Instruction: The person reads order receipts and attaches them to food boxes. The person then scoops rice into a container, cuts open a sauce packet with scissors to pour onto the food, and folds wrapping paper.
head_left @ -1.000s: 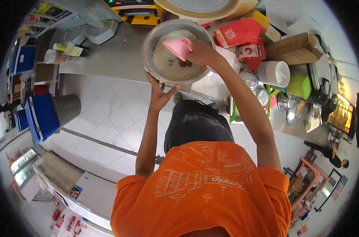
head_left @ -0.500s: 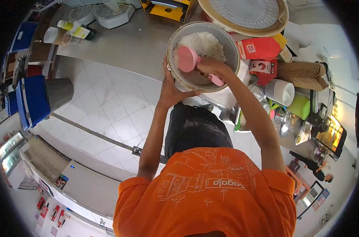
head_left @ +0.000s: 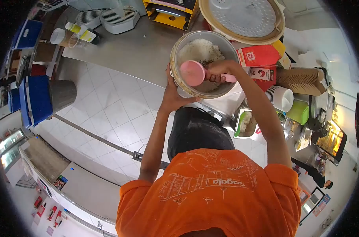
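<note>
Tilted toward me at the counter's edge is a deep metal pot (head_left: 228, 48) with a pale rim. White rice (head_left: 199, 49) lies inside, heaped on the far side, with darker specks near the middle. My right hand (head_left: 220, 69) is closed round the handle of a pink scoop (head_left: 193, 73) with a round bowl. The scoop is inside the pot, over its near left part, and hides some of the rice. My left hand (head_left: 176, 96) grips the pot's outer left side, fingers up along the wall and thumb toward the near rim.
Behind the pot stands a large round container (head_left: 242, 19) with a perforated metal lid. Red cartons (head_left: 258, 56), stacked brown containers (head_left: 300, 79), white bowls (head_left: 281, 98) and a green box (head_left: 297, 112) crowd the right. A person (head_left: 314, 173) is in the far right background.
The view has shifted, so the pot sits lower in it. The scoop's bowl has turned within the pot and shows more of its inside. Both hands keep their hold.
</note>
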The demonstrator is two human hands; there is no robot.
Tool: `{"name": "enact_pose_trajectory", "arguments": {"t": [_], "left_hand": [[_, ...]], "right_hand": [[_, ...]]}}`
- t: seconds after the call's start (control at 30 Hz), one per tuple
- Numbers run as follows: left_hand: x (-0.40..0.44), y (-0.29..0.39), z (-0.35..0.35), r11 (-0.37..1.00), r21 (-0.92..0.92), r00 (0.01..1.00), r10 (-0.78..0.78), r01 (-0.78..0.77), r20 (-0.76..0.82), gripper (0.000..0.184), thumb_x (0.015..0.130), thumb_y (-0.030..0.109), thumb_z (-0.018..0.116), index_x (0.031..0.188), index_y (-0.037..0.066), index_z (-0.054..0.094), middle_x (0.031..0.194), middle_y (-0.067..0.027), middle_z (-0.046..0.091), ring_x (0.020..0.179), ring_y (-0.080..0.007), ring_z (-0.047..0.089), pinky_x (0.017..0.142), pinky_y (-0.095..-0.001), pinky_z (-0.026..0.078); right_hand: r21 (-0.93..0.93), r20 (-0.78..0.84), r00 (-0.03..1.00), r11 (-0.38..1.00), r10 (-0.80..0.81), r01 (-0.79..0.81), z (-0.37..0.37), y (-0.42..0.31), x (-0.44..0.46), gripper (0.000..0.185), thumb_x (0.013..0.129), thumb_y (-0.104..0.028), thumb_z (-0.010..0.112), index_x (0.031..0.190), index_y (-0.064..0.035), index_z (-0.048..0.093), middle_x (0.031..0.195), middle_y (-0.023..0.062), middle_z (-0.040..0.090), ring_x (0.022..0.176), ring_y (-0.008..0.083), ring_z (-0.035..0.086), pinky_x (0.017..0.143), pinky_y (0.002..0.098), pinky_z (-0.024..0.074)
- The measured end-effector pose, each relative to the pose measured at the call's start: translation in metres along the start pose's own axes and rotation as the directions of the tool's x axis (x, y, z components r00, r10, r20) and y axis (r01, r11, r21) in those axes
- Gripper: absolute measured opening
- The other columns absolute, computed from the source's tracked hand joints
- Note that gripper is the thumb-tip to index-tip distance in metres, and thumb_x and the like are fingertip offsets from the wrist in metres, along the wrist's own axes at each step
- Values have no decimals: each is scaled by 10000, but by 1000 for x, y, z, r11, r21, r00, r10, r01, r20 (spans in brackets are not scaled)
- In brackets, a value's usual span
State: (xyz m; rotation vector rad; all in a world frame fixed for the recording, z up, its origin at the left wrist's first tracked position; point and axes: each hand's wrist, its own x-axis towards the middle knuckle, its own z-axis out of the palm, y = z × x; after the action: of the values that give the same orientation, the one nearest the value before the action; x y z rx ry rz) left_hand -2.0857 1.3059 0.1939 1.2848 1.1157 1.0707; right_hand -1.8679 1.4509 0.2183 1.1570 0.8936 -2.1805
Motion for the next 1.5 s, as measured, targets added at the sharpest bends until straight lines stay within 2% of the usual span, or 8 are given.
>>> {"name": "enact_pose_trajectory", "arguments": {"t": [0.1, 0.3, 0.63, 1.03, 1.17, 1.3, 1.37, 1.5], "left_hand": [[1, -8, 0, 999, -15, 999, 29, -29, -14, 1529, 488, 339, 962, 1481, 11, -153, 1526, -222, 193, 1385, -322, 323, 1136, -429, 302], [1, -3, 1, 996, -79, 998, -45, 47, 32, 1511, 519, 318, 952, 1481, 28, -177, 1523, -222, 222, 1392, -324, 311, 1149, -415, 273], [0, 4, -1, 989, -80, 991, -122, 126, 54, 1529, 507, 242, 962, 1484, 102, -205, 1521, -211, 231, 1389, -326, 322, 1143, -434, 304], [1, 0, 3, 996, -56, 996, -67, 71, 62, 1516, 512, 218, 959, 1489, 81, -191, 1509, -191, 240, 1407, -284, 274, 1152, -420, 275], [-5, -20, -9, 977, 183, 989, 84, -106, 124, 1437, 576, 183, 928, 1497, 61, -169, 1561, -206, 152, 1429, -284, 234, 1154, -399, 258], [-11, -36, -54, 895, 319, 937, 235, -312, 259, 1121, 700, -10, 775, 1543, 113, 46, 1607, -138, 48, 1462, -292, 155, 1161, -433, 245], [-12, -16, -70, 937, 343, 990, 21, -67, 136, 787, 740, -105, 666, 1446, 110, 391, 1584, -107, 197, 1422, -304, 284, 1091, -430, 385], [19, 28, -80, 872, 352, 921, 385, -341, -62, 452, 824, -118, 565, 1250, 32, 563, 1289, -118, 579, 1146, -243, 590, 999, -356, 457]], "right_hand": [[-60, -9, 998, 996, 59, -60, -9, -10, -7, 152, 859, -184, 541, 727, -136, 484, 579, -105, 336, 410, 27, 276, 353, 195, 245], [-509, -667, 677, 854, -312, -108, 16, -15, 4, 272, 805, -236, 533, 913, 8, 588, 625, 61, 536, 469, 146, 481, 395, 343, 362], [-529, -469, 827, 849, -312, 20, 20, 1, 17, 338, 813, -356, 580, 871, -25, 613, 654, 35, 555, 474, 157, 473, 402, 345, 376], [-349, -89, 995, 937, -51, 17, 15, -11, -25, 206, 844, -116, 518, 655, -145, 441, 557, -106, 308, 429, 22, 263, 355, 208, 225], [-250, -294, 938, 962, -182, 109, 27, 11, -78, 129, 851, -104, 533, 969, -136, 491, 597, -85, 348, 435, 19, 295, 353, 200, 243], [-35, -572, 777, 954, -263, 298, 78, 86, -151, 359, 843, -84, 548, 1198, -114, 504, 643, -43, 431, 433, 40, 355, 351, 203, 277], [-117, -791, 485, 871, -372, 477, 111, 151, -178, 437, 856, -79, 551, 1288, -108, 492, 653, -40, 465, 431, 51, 369, 364, 212, 304], [-216, -972, -41, 804, -233, 554, 164, 270, -170, 452, 918, -45, 516, 1360, -127, 469, 1014, 50, 650, 704, 107, 605, 583, 258, 480]]}}
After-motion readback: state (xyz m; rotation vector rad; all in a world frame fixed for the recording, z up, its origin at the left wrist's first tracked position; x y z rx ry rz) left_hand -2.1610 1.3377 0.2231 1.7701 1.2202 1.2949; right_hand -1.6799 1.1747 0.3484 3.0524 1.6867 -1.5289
